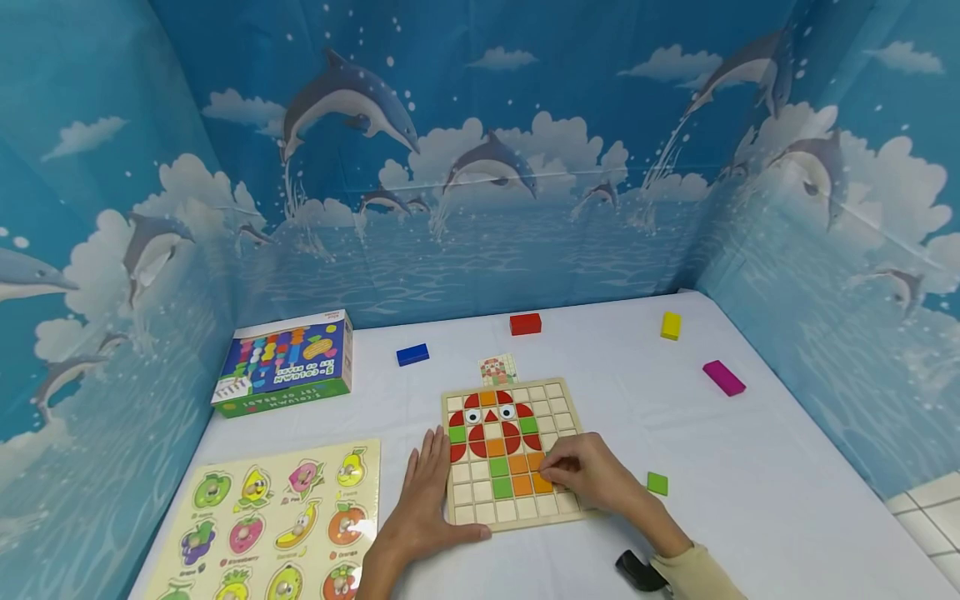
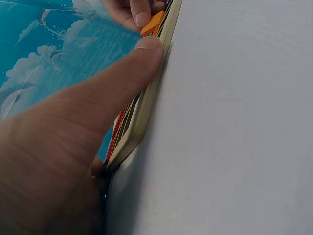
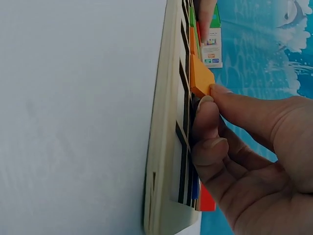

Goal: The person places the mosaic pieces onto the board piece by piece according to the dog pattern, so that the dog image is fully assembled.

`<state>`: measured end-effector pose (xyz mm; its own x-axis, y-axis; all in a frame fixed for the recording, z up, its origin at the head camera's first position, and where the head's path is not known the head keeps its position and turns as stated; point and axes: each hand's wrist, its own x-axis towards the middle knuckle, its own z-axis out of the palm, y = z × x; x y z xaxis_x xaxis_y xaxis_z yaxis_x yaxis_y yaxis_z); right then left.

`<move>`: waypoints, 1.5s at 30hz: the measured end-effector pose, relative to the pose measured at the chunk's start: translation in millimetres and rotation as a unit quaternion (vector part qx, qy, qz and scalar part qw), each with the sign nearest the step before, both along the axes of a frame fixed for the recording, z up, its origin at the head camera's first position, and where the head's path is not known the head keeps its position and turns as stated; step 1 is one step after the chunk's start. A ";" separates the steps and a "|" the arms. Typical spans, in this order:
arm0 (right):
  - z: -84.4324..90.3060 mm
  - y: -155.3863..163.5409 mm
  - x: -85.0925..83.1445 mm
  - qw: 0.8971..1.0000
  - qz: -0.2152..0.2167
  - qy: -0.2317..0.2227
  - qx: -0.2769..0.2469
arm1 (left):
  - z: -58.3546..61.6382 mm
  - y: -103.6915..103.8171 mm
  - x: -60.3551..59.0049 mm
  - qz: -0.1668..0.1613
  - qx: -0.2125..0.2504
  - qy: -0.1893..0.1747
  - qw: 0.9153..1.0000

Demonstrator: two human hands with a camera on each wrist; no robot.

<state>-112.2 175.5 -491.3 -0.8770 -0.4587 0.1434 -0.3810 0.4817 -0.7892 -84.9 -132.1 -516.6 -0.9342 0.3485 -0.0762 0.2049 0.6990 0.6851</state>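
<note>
Right hand pinches an orange tile between thumb and fingertips. The tile sits tilted at the grid of the wooden board, lower right of the filled pattern, one edge raised above the board's face in the right wrist view. Whether it is seated in a cell cannot be told.

Left hand lies flat and relaxed, fingers straight, along the board's left edge; its thumb presses against the board's near rim. It holds nothing.

The board lies on the white table, near the front centre. Its grid carries red, orange and green tiles forming an owl-like figure with two eyes.

A loose green tile lies on the table just right of the right hand. A small picture card lies just behind the board.

Farther back, well apart: blue block, red block, yellow block, magenta block. A box stands at left rear; a fruit puzzle lies at left front.
</note>
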 end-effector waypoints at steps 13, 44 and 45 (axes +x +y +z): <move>1.8 -4.8 3.7 1.000 0.006 0.006 0.017 | -0.2 -0.3 -0.2 0.000 -0.009 -0.009 1.000; -7.3 146.7 28.1 0.996 -0.074 0.034 0.045 | -0.5 0.5 -1.1 0.005 -0.012 -0.016 1.000; -6.8 146.8 28.0 0.995 -0.077 0.034 0.049 | -0.7 0.8 -1.5 0.004 -0.012 -0.017 1.000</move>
